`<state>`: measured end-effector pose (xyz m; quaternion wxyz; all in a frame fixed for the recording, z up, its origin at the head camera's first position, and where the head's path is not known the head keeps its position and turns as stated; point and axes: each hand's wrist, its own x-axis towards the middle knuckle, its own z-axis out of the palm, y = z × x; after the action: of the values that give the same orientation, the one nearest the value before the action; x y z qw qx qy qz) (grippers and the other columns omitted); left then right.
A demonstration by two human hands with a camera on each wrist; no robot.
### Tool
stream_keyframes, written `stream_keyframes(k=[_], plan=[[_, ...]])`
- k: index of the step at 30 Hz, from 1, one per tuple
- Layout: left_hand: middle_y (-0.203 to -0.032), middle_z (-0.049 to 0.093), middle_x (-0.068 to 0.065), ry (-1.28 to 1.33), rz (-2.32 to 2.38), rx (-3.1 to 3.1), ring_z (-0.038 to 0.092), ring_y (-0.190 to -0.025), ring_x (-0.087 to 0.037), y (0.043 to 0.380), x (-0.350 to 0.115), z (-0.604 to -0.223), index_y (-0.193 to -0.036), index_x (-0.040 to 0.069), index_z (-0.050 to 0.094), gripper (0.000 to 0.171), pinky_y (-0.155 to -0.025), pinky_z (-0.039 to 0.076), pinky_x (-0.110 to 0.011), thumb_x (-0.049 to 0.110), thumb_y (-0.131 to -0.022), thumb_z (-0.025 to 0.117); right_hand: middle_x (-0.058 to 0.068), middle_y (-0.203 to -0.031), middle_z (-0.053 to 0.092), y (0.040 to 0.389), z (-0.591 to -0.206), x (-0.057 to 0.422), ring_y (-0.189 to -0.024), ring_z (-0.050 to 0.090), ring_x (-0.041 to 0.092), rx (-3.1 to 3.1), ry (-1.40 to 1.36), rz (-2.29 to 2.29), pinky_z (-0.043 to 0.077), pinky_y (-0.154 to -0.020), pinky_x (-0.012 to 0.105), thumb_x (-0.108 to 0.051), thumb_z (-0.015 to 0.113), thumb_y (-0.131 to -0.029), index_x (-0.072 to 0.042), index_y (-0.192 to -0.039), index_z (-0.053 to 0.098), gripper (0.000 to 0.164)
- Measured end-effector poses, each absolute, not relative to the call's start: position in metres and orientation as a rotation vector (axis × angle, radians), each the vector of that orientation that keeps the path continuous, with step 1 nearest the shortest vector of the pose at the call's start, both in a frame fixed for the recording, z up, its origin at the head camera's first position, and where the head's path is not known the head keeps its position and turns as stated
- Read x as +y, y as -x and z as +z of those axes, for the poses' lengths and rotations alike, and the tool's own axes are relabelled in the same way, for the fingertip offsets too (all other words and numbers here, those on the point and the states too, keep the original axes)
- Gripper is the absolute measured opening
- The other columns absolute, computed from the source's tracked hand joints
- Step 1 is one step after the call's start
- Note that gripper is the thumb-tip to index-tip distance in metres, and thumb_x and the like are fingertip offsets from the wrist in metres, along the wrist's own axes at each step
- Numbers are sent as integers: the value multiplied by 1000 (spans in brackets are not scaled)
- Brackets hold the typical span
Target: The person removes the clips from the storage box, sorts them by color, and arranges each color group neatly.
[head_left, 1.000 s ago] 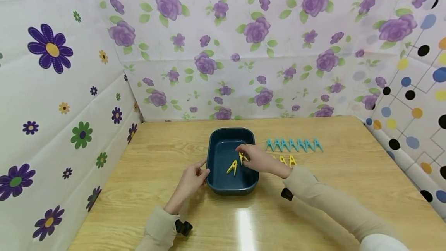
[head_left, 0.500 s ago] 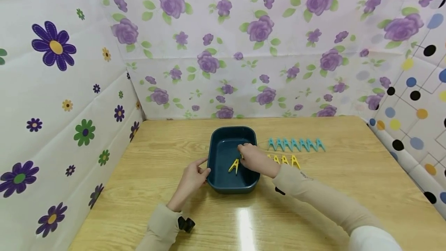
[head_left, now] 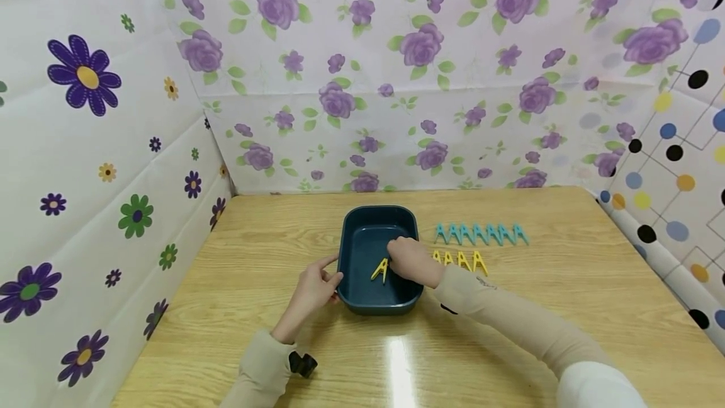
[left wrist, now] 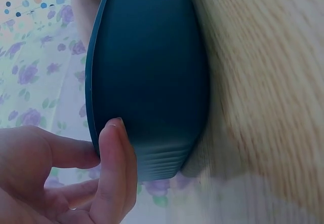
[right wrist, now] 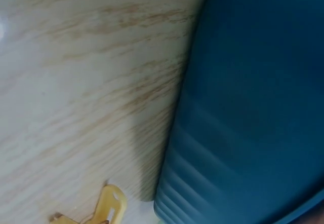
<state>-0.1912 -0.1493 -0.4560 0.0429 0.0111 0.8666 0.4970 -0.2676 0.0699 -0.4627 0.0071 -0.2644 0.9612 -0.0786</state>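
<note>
A dark blue plastic tub [head_left: 362, 238] sits on the wooden table. My left hand [head_left: 314, 285] grips its left rim; in the left wrist view, the fingers [left wrist: 114, 158] lie along the outer wall near the edge. Reaching over the tub's right side, my right hand [head_left: 413, 262] has its fingers curled down inside around a yellow clothespin, which the hand hides. Another yellow clothespin [head_left: 382, 265] lies on the tub floor just left of those fingers. The right wrist view shows mostly the tub's outer wall [right wrist: 243, 122], not the fingers.
To the right of the tub, several blue clothespins [head_left: 478, 232] stand in a row on the table [head_left: 272, 232]. In front of them is a row of several yellow clothespins [head_left: 479, 260], partly behind the right forearm. A floral cloth [head_left: 340, 131] hangs behind the table.
My right hand has sunk lower into the tub and curled over the right-hand yellow clothespin, which is now hidden. The left hand keeps its hold on the rim.
</note>
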Motion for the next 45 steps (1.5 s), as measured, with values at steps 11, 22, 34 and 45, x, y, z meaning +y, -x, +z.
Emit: stream_keyframes(k=[11,22,34,45], plan=[[-68,60,-9,-55,1502,2655,64,-53,-27,192,-149,-459,-143,8,46,46,-53,56,-39,8,-98,55,4,-72,55,273,-459,71,-59,49,14,2901,794,-455,40,-53,26,-9,72,-84,-4,-96,64,16],[-66,58,-8,-111,1503,2672,62,-54,-25,191,-149,-465,-143,9,45,45,-53,54,-35,10,-99,54,14,-105,69,271,-452,82,-90,66,22,2908,817,-784,56,-76,36,-9,73,-83,0,-121,62,41],[-67,58,-10,-140,1532,2652,61,-55,-26,191,-151,-467,-143,6,43,45,-52,52,-32,8,-99,53,12,-117,64,258,-445,103,-102,62,25,2911,760,-1011,54,-85,40,-10,71,-86,-5,-123,62,39],[-68,56,-9,-124,1559,2628,60,-56,-28,192,-152,-468,-144,9,43,46,-51,51,-30,9,-100,52,11,-109,66,249,-444,123,-95,63,24,3006,757,-1088,54,-72,33,-13,73,-85,-6,-119,64,37]])
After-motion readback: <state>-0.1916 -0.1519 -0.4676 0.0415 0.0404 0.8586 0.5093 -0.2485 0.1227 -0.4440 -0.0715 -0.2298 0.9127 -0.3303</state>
